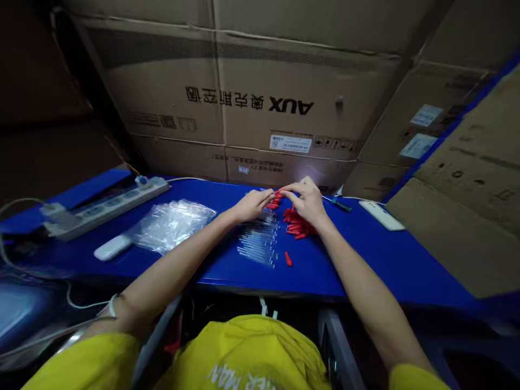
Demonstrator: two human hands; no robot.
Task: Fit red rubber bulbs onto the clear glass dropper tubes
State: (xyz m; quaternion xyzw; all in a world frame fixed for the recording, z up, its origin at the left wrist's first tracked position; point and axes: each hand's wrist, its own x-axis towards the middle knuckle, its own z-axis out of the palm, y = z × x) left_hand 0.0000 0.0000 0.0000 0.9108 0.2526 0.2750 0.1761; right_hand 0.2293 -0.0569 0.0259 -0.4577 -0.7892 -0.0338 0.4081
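My left hand (pixel 254 205) reaches over a row of thin clear glass tubes (pixel 258 244), its fingers pressed together; what they grip is hidden. Close beside its fingertips, my right hand (pixel 306 200) pinches a red rubber bulb (pixel 278 193), like the top of a dropper. More red bulbs sit at the far ends of the row, just below the fingertips. Under and beside my right hand lies a loose pile of red bulbs (pixel 296 225). One single red bulb (pixel 288 259) rests apart, nearer the table's front edge.
Clear plastic bags (pixel 174 222) lie left of the tubes, beside a white oblong object (pixel 112 247) and a power strip (pixel 108 206). A screwdriver (pixel 340 204) and a pale phone-like slab (pixel 382 215) are at right. Cardboard (pixel 244 70) walls the blue table's back.
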